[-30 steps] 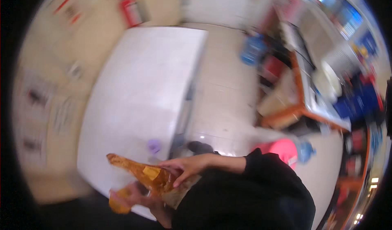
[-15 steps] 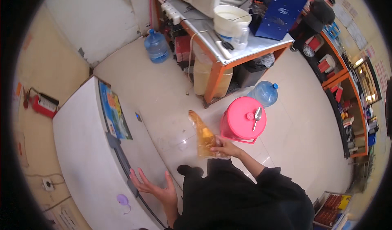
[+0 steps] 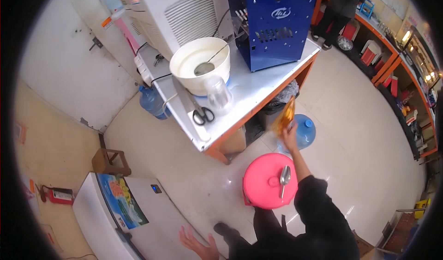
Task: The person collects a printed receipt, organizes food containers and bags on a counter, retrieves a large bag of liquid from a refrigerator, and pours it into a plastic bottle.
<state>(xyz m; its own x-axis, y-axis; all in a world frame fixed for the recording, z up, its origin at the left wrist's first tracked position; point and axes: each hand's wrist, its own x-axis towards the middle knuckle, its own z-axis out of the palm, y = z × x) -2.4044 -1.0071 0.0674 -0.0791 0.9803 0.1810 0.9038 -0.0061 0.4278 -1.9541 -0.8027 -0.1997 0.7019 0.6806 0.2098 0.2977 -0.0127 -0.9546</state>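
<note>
In my right hand (image 3: 290,139) is a clear plastic bag of amber-brown contents (image 3: 284,117), gripped at its lower end and held out beyond the pink lidded bucket (image 3: 258,179). A metal scoop (image 3: 285,176) rests on the bucket's lid. Just past that hand a blue water jug (image 3: 305,130) is on the floor. My left hand (image 3: 199,244) hangs empty beside the white chest freezer (image 3: 161,218), its fingers spread. What exactly fills the bag is too blurred to make out.
A metal-topped table (image 3: 258,96) carries a cream bowl (image 3: 177,68) with a strainer, a clear plastic jar (image 3: 218,93), scissors (image 3: 203,116) and a blue machine (image 3: 281,24). Another water jug (image 3: 154,102) and a wooden stool (image 3: 110,162) stand left. Another person (image 3: 339,10) is at the far counter.
My right hand has carried the bag forward and right, from beside the bucket to beyond it. My view has moved closer to the table. The left hand stays open near the freezer.
</note>
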